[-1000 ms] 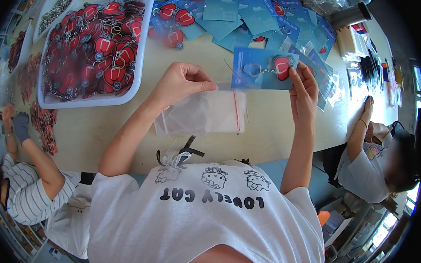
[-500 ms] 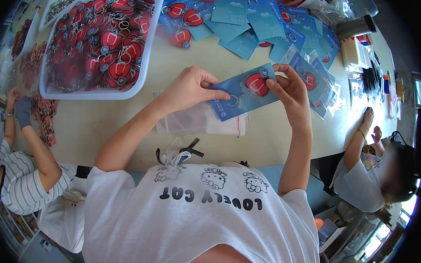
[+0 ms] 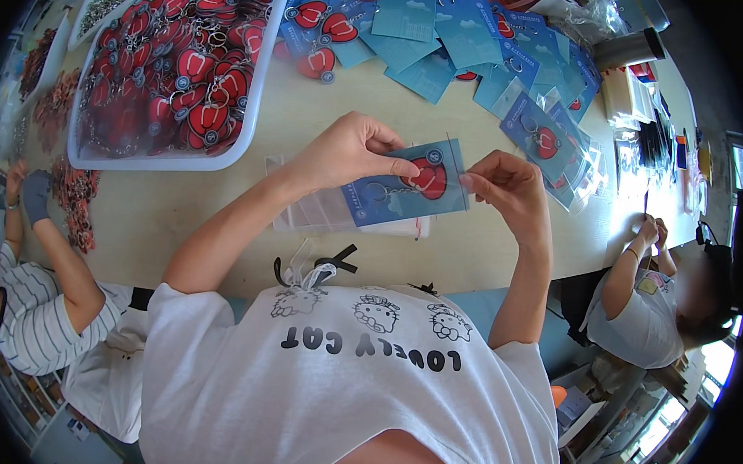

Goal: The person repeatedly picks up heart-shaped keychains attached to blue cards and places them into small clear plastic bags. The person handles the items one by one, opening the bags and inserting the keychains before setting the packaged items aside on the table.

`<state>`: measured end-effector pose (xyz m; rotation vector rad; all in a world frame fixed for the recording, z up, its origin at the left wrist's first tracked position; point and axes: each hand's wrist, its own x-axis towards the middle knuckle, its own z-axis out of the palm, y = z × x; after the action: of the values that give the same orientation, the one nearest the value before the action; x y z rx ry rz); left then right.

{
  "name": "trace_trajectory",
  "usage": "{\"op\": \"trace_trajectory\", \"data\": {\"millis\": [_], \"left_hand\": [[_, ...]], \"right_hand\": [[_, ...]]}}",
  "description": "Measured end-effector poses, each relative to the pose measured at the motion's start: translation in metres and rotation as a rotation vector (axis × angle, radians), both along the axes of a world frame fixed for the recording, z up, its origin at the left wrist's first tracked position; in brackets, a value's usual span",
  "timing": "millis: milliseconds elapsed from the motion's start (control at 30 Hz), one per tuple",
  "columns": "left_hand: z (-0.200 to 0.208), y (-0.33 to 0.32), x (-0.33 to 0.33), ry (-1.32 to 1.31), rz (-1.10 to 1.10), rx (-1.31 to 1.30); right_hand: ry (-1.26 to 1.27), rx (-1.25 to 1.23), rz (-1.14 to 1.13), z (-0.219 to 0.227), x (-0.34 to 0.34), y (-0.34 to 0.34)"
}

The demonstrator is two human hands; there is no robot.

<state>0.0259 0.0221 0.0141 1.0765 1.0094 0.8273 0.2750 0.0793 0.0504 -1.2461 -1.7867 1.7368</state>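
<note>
My left hand [image 3: 352,154] pinches a blue backing card [image 3: 373,200] with thumb on top and fingers behind. A red keychain [image 3: 427,181] with a silver ring lies on the card. Clear film, seemingly a plastic bag, covers the card; its thin dark seal line runs along the card's right end. At that end, the thumb and fingers of my right hand [image 3: 512,193] are pinched together on the bag's edge. Beneath the card, a stack of clear plastic bags [image 3: 305,214] rests on the table, partly hidden.
A white bin [image 3: 257,83] heaped with red keychains stands at the left. Blue cards [image 3: 404,19] cover the far side; bagged ones [image 3: 535,127] lie at the right. A dark cylinder [image 3: 629,49] is beyond. Co-workers sit on both sides, one with a gloved hand [image 3: 37,195].
The card has moved slightly left and down and turned flatter. My right hand has shifted from the card's top right corner to its right end. The right co-worker's hands have come together.
</note>
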Motion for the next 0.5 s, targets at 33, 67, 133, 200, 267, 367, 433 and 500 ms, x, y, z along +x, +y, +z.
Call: {"op": "trace_trajectory", "data": {"millis": [33,67,133,200,267,367,433,500], "left_hand": [[0.0,0.001,0.002,-0.007,-0.021,0.031],[0.0,0.003,0.005,-0.014,-0.041,0.063],[-0.001,0.006,0.009,0.03,-0.058,0.074],[-0.001,0.005,0.012,0.037,-0.064,0.075],[0.002,0.006,0.012,0.012,-0.063,0.081],[0.006,0.005,0.016,0.206,-0.034,0.117],[0.014,0.012,0.025,0.292,-0.059,0.197],[0.018,0.016,0.026,0.338,0.02,0.356]], "right_hand": [[-0.014,-0.033,0.034,0.001,0.001,0.001],[-0.008,-0.017,0.069,-0.001,-0.001,-0.001],[0.007,0.016,0.146,-0.008,-0.009,-0.005],[-0.098,0.154,0.2,-0.011,-0.005,-0.003],[-0.021,0.201,0.106,-0.008,-0.005,0.002],[0.223,0.139,-0.1,-0.002,-0.002,-0.005],[0.194,0.136,-0.031,-0.013,0.003,-0.013],[-0.05,0.274,-0.011,-0.019,0.028,-0.006]]}}
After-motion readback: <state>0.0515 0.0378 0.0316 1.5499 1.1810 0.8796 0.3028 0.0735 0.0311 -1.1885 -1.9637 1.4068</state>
